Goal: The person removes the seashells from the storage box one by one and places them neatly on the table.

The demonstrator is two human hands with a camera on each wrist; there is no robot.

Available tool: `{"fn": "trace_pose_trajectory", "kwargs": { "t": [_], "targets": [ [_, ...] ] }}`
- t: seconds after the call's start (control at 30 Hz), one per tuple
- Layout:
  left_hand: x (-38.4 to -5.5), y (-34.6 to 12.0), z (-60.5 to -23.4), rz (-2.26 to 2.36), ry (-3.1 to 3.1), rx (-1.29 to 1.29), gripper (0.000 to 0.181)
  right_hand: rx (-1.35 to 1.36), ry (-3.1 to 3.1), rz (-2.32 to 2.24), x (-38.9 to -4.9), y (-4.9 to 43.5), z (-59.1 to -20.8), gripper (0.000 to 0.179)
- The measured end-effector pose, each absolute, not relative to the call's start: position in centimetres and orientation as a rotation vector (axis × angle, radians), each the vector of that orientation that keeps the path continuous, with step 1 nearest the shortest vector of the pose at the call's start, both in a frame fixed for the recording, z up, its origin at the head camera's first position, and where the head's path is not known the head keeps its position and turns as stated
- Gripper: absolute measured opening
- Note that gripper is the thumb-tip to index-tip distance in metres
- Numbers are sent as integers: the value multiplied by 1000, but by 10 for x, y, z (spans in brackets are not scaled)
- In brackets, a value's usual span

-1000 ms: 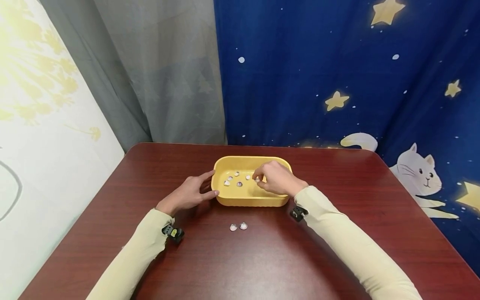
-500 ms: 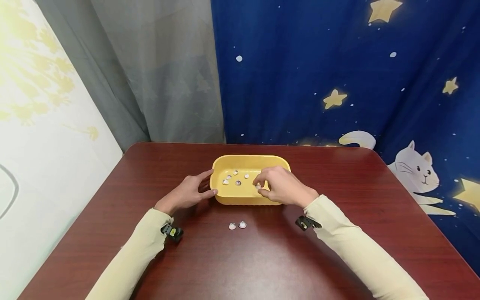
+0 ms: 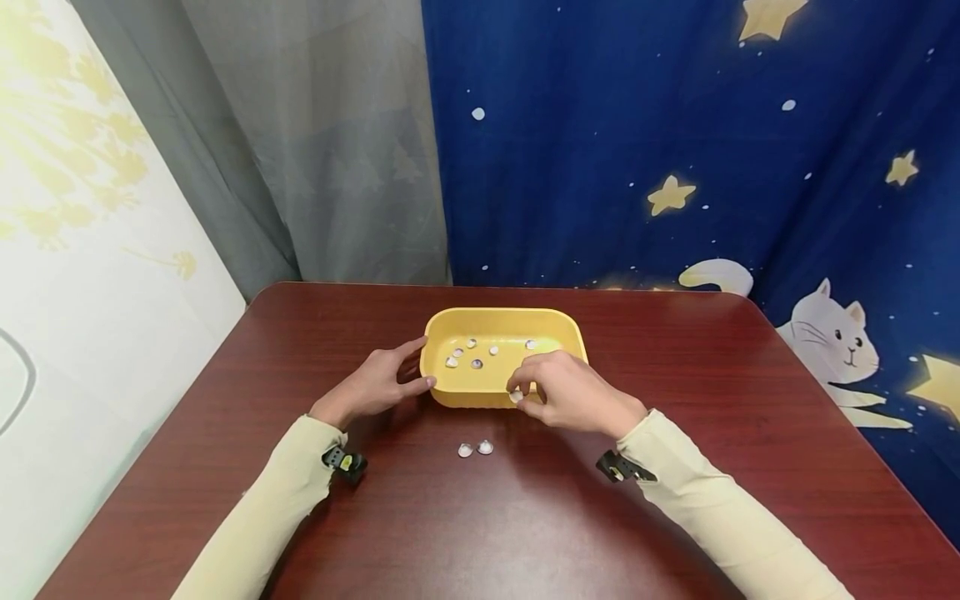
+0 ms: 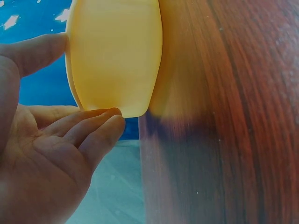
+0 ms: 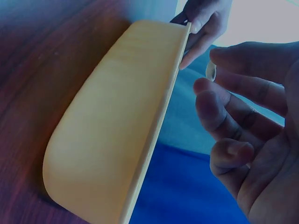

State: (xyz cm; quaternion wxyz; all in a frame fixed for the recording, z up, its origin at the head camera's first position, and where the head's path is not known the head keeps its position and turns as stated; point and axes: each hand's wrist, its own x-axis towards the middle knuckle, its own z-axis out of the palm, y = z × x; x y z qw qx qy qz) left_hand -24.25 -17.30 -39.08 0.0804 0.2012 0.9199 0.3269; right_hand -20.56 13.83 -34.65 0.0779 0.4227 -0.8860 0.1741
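A yellow plastic basin (image 3: 502, 399) stands on the table with several small white-and-purple seashells inside, among them one shell (image 3: 477, 364) near its middle. My left hand (image 3: 372, 385) rests against the basin's left end, thumb and fairly straight fingers spread along the rim; the left wrist view has this hand (image 4: 60, 140) touching the basin's wall (image 4: 117, 56). My right hand (image 3: 573, 392) pinches a seashell (image 3: 516, 397) just over the basin's near rim. In the right wrist view the pinched seashell (image 5: 211, 71) sits between thumb and fingertips, apart from the basin.
Two loose seashells, a left shell (image 3: 466, 450) and a right shell (image 3: 485, 447), lie on the dark red wooden table (image 3: 480, 533) in front of the basin. Grey and blue curtains (image 3: 562, 150) hang behind the table's far edge.
My right hand has come up out of the basin toward me, carrying a seashell over the near rim. Another shell at the basin's right is now visible. The left hand stays at the basin.
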Motion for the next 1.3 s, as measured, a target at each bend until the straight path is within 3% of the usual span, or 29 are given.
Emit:
{"fn": "trace_pose_trajectory", "kwargs": {
  "t": [0.5, 1.3],
  "targets": [
    [-244, -174, -391, 964, 2760, 629, 80, 1376, -2658, 467, -192, 134, -351, 8],
    [-244, -174, -389, 944, 2756, 608, 81, 1420, -2695, 143, -190, 121, -395, 11]
  ]
}}
